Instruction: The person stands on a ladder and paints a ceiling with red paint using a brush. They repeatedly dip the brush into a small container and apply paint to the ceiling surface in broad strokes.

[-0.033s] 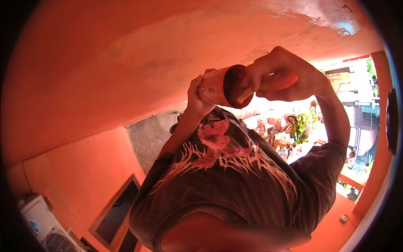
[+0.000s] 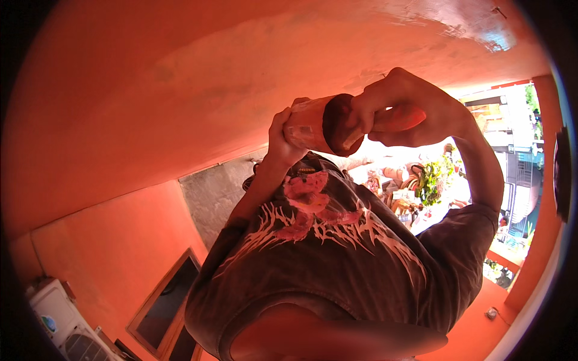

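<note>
My left hand is wrapped round a can with a pale, worn side, held tipped on its side in front of my chest. The can's dark round mouth faces right. Bent over at the wrist, my right hand grips a brush by its red handle. The brush's lower part lies against the can's rim, partly inside the mouth. Its tip and the can's contents are hidden in shadow. My right fingers touch or nearly touch the rim; I cannot tell which.
An orange wall spans the upper side, with a shiny patch at upper right. Potted greenery and clutter stand beyond my right arm. At lower left are a framed window and a white appliance with a round grille.
</note>
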The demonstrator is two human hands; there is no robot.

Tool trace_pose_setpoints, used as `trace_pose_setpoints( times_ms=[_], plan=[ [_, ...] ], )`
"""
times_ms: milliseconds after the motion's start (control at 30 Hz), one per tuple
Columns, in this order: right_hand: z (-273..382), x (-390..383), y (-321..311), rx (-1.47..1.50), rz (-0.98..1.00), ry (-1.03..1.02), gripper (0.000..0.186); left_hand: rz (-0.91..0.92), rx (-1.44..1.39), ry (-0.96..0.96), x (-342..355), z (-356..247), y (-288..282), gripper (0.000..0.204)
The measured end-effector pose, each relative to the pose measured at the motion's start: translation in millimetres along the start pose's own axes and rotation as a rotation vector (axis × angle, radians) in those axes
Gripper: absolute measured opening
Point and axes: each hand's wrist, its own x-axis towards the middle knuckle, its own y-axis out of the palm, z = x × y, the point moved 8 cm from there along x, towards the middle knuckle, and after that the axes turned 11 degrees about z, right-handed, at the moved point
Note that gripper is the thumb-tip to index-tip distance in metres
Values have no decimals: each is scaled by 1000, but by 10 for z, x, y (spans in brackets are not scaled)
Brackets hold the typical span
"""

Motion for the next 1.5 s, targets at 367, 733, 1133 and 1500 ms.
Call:
trace_pose_setpoints(
  times_ms=[367, 733, 1133, 1500],
  plan=[
    [169, 144, -79, -13, 129, 16, 18, 116, -119, -56, 120, 209, -56, 55],
    [306, 138, -80, -181, 210, 101, 21, 120, -95, -127, 117, 275, -57, 48],
    [273, -153, -314, -56, 5, 16, 10, -60, -31, -164, 51, 235, -160, 63],
    [-511, -774, -217, 493, -843, -13, 17, -220, -53, -142, -11, 141, -410, 67]
  ],
)
